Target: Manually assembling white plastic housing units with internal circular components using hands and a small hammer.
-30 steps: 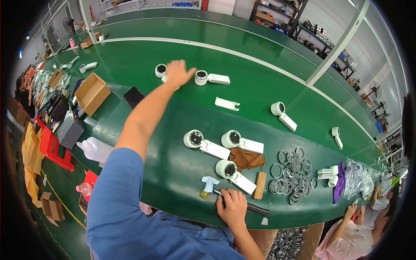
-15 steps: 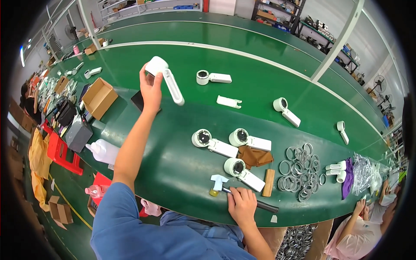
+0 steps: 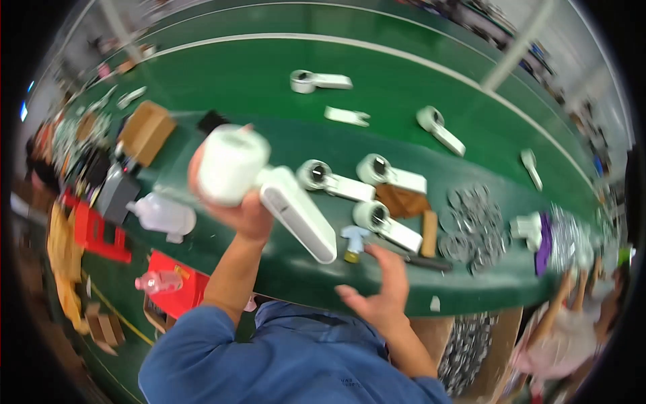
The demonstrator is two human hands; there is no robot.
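My left hand is raised over the near left of the table, wrapped round the head of a white handheld fan. The fan's handle slants down to the right; the picture is smeared by motion here. Above the table's near edge, my right hand is empty, thumb and fingers apart. Just beyond it lies a hammer with a black handle, and a pale blue and yellow head. Three more white fans, a left one, a far one and a near one, rest beyond the hammer.
Brown cloth and a wooden block lie by the fans. Many metal rings are heaped to the right. A white bottle and a cardboard box are at left. Another person works at far right.
My left hand has brought the fan nearer and lower. My right hand has let go of the hammer handle and opened. The view has shifted, so the table sits higher in it.
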